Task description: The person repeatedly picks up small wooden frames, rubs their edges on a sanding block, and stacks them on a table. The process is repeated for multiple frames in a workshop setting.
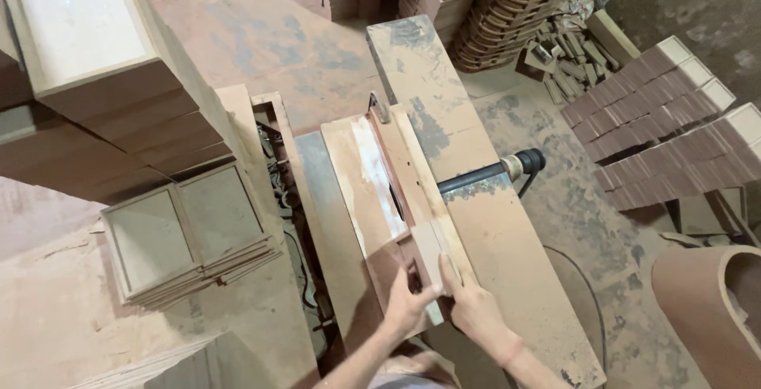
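A small pale wooden piece (429,248) lies flat on the dusty saw table (372,175), close to the blade slot (394,199) and against a wooden fence rail (424,175). My left hand (406,307) presses on the piece's near left edge with its fingers bent over it. My right hand (468,302) lies on the piece's right side, index finger stretched forward along it. Both hands hold the piece down near the table's near end.
Stacks of shallow wooden frames (186,230) stand to the left, a taller stack (87,48) behind them. A long board (476,207) runs along the right with a black handle (515,165). Rows of wood pieces (658,120) lie on the floor at right.
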Available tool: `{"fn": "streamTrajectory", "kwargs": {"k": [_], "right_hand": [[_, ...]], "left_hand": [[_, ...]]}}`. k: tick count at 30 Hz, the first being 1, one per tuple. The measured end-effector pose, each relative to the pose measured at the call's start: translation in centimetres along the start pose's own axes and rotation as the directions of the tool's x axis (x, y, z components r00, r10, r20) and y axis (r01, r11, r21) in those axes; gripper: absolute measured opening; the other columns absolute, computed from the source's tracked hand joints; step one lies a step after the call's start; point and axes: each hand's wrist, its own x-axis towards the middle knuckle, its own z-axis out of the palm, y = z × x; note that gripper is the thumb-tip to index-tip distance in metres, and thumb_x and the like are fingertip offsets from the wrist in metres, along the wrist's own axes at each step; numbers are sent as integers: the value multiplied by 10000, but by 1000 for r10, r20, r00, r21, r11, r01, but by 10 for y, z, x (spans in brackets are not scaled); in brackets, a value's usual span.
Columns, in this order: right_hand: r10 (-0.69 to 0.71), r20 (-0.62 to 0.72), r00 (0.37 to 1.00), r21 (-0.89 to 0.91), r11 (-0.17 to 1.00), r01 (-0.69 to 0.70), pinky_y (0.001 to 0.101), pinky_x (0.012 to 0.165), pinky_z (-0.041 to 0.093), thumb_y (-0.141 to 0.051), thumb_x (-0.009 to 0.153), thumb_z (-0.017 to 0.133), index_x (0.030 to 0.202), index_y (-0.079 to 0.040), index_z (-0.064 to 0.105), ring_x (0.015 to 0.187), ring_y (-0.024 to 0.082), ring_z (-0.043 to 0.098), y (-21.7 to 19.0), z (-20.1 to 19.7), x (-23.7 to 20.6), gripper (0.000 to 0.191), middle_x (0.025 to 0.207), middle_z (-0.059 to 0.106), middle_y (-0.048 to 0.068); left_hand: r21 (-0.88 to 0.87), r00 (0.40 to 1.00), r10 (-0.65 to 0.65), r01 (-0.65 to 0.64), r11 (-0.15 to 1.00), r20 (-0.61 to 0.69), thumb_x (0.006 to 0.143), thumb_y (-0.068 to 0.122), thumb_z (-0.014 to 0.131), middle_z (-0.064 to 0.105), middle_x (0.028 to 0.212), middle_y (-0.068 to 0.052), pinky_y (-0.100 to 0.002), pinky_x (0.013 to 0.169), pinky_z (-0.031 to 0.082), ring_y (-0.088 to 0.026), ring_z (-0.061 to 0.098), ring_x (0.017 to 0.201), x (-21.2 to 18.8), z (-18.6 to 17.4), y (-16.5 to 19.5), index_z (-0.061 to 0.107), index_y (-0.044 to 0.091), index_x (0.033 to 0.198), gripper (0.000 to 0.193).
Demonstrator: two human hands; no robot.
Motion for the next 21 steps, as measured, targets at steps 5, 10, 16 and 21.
{"fn": "streamTrajectory", "kwargs": {"k": [5,10,16,21], "right_hand": [[-60,9,998,-22,998,60,524,680,564,76,773,564,1614,-171,291,813,482,671,19,24,55,918,1206,616,297],[-86,-9,996,-48,995,85,533,650,553,49,788,581,1604,-191,294,747,469,669,22,29,126,898,1190,635,276],[-160,-125,979,-56,986,154,539,638,547,-36,842,639,1588,-202,334,784,472,668,5,27,198,823,1133,644,271],[-100,-49,994,-105,990,95,521,750,558,-20,868,621,1605,-182,344,893,463,680,-7,20,261,803,1154,652,245]], "left_hand": [[149,992,89,-75,986,-91,735,299,842,634,1346,-174,-393,1101,452,-263,578,1280,53,-24,22,491,-38,1425,844],[-47,991,66,-72,996,-118,749,238,831,654,1302,-168,-372,1020,531,-251,638,1202,110,-41,49,471,-48,1429,821],[-127,994,62,-73,989,-86,764,227,806,652,1274,-187,-384,952,557,-256,662,1132,171,-66,84,426,-59,1436,823],[107,975,138,-120,987,-174,820,291,800,641,1230,-178,-373,933,565,-235,659,1106,220,-90,116,448,-62,1414,776]]}}
